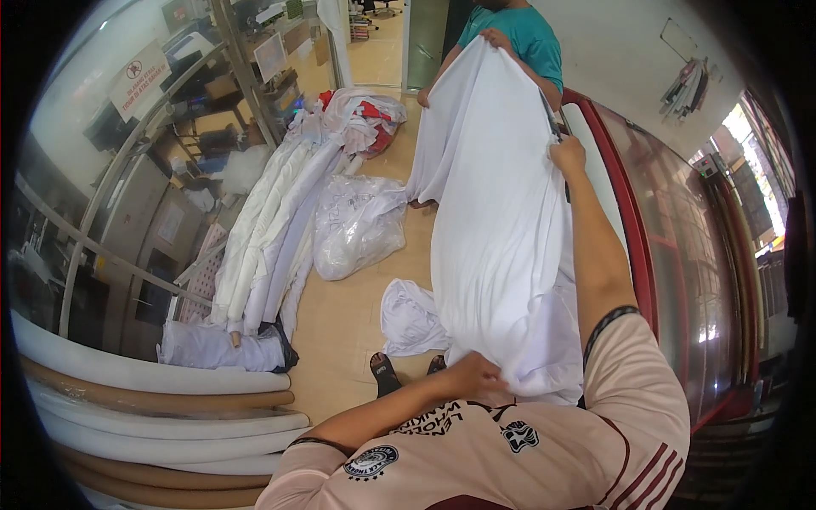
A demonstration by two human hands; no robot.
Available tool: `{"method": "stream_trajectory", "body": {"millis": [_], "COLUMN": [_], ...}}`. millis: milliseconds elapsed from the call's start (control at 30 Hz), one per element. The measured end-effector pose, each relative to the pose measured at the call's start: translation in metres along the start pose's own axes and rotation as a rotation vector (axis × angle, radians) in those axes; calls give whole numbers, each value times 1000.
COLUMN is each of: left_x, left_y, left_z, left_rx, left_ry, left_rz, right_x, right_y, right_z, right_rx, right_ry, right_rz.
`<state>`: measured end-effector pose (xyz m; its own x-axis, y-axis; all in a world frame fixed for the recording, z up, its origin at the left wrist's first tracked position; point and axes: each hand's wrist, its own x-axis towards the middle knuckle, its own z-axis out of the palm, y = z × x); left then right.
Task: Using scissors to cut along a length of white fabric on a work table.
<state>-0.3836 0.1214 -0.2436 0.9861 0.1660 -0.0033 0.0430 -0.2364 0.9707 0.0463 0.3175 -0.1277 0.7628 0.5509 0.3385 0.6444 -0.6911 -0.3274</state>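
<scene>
A long white cloth [493, 212] hangs stretched between me and another person in a teal shirt [531, 42], whose hands grip its far end. My right hand [568, 157] reaches far forward along the cloth's right edge. It is closed around a narrow dark tool, which looks like scissors [555, 127], pointing toward the other person. Close to my waist, my left hand [478, 375] has its fingers curled at the near end of the cloth, seemingly gripping it; the fingertips are partly hidden.
On the floor lie a bunched white cloth [410, 316], a clear plastic bag [359, 225] and long white fabric rolls [263, 229]. More large rolls [153, 365] are stacked at my lower left. Glass panels stand left; a red-framed case [633, 221] lines the right.
</scene>
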Motion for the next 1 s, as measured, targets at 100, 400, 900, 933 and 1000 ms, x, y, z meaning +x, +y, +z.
{"method": "stream_trajectory", "body": {"millis": [100, 400, 900, 933, 1000], "left_x": [-11, 48, 131, 130, 129], "left_y": [-24, -65, 38, 37, 34], "left_z": [-20, -114, -63, -64, -68], "left_rx": [-220, -1082, 39, -59, -197], "left_ry": [729, 1339, 82, 109, 114], "left_rz": [-256, -89, -247, -166, -48], "right_x": [-23, -172, -384, -383, -380], "right_y": [16, 47, 50, 52, 54], "right_z": [-20, -101, -102, -101, -99], "right_rx": [165, 800, 1062, 1063, 1062], "right_ry": [-39, -169, -498, -490, -458], "right_rz": [-32, 209, 522, 482, 466]}}
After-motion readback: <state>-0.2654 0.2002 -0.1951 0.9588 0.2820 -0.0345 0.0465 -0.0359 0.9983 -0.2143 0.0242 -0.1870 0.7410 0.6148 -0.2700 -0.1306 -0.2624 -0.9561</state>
